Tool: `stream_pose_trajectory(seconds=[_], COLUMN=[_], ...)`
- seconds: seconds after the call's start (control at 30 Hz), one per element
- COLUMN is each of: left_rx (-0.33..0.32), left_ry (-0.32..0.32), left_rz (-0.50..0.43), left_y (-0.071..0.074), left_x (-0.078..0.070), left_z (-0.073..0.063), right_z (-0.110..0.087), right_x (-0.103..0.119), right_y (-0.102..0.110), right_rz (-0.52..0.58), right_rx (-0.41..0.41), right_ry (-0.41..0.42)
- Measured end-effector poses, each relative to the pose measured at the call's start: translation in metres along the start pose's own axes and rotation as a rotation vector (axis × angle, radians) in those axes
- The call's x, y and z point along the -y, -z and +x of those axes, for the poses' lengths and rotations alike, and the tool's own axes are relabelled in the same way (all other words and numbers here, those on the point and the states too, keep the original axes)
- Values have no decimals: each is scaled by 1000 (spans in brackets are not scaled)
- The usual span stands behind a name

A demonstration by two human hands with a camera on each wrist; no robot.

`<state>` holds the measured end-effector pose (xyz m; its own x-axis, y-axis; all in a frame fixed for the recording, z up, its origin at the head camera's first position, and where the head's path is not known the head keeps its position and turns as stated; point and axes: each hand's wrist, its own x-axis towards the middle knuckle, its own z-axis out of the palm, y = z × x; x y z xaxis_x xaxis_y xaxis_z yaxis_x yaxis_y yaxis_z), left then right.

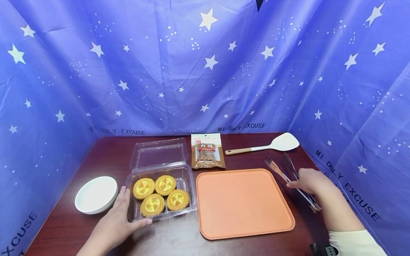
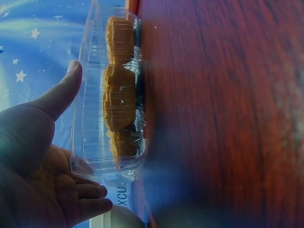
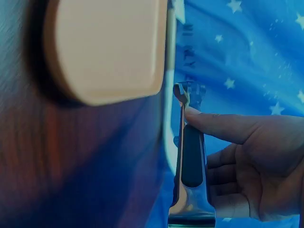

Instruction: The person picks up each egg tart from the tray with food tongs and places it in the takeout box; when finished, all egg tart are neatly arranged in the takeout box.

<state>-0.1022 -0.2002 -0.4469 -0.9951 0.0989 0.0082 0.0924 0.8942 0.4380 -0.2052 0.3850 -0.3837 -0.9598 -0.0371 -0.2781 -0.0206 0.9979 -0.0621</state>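
Observation:
At the near left corner of a clear plastic clamshell box (image 1: 177, 215) is my left hand (image 1: 112, 222). Its thumb lies along the front and its fingers along the left side. In the box sit several round yellow egg tarts (image 1: 153, 204), and the clear lid (image 1: 159, 153) is folded back behind them. My right hand (image 1: 312, 182) holds metal food tongs (image 1: 304, 195), thumb on one arm and fingers on the other. The tongs' jaws stand apart and point away from me. The right wrist view shows the thumb against the tongs (image 3: 192, 156) near a dark grip inlay.
Between the hands lies an orange tray (image 1: 245, 202). White bowls (image 1: 96, 195) are stacked at the left. Behind the tray are a brown and white packet (image 1: 208, 151) and a white spatula (image 1: 282, 142) with a wooden handle. A blue star-patterned curtain (image 1: 179, 71) encloses the dark wooden table (image 1: 173, 241).

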Motion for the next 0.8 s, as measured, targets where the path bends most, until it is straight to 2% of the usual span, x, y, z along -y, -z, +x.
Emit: stream_pose_trajectory(seconds=[0.13,0.3,0.8], left_rx=[0,-3,8], left_ry=[-1,-2,1], left_rz=[-4,-2,2], left_y=[0,0,-1], left_x=[1,1,2], left_z=[0,0,0], right_z=[2,0,7], right_x=[-13,-19,-29], right_y=[-8,-15,-35], right_rz=[21,125,231], right_rx=[64,119,95], right_ry=[-20,-77,-118])
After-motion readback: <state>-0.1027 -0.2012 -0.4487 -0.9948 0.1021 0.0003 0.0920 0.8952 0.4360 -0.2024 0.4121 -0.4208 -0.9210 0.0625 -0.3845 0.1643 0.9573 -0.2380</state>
